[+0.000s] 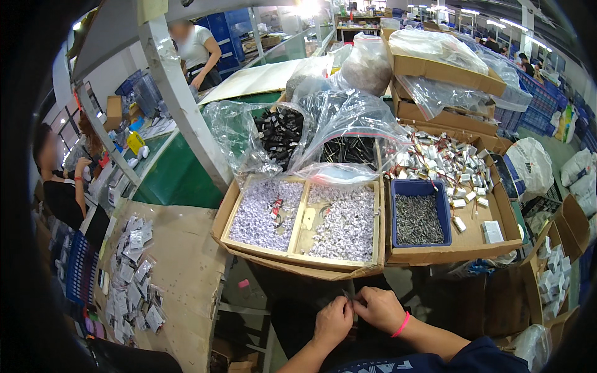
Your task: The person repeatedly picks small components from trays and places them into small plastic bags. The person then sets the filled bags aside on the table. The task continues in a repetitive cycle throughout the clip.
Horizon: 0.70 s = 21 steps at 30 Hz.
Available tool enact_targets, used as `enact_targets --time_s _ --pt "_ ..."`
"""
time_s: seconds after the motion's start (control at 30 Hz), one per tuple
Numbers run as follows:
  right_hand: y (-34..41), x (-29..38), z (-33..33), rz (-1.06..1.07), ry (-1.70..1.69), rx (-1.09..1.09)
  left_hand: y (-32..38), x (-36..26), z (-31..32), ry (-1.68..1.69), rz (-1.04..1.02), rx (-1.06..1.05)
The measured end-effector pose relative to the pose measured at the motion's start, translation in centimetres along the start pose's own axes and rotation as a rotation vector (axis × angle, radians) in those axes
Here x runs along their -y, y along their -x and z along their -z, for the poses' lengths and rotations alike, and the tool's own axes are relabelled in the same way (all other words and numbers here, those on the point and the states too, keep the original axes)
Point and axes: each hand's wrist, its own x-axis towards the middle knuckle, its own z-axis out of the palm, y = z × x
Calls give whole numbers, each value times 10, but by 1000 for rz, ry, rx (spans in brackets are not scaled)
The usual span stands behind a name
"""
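Observation:
My left hand and my right hand meet in front of my body, below the front edge of the boxes. Between their fingertips they pinch a small thin thing, perhaps a clear plastic bag; most of it is hidden. A pink band circles my right wrist. Just beyond the hands stands a cardboard box with a divided wooden tray of small white pieces. Right of it, a blue plastic bin holds many small metal screws or pins. It sits in a cardboard box with white wired battery-like packs.
Open plastic bags hold black cable-like parts and thin black parts. Filled small packets lie on the cardboard-covered table at left. A carton of white boxes stands at right. Two people work beyond the post.

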Motion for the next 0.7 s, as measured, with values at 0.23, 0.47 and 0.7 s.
enact_targets --time_s 0.23,0.47,0.7 --pt "-4 0 16 -181 -319 154 -1 -3 5 243 133 56" --pt "-1 1 12 -168 -232 80 0 -3 5 333 197 27" --pt "0 -2 -1 -80 -10 -63 -3 -3 1 163 120 59"
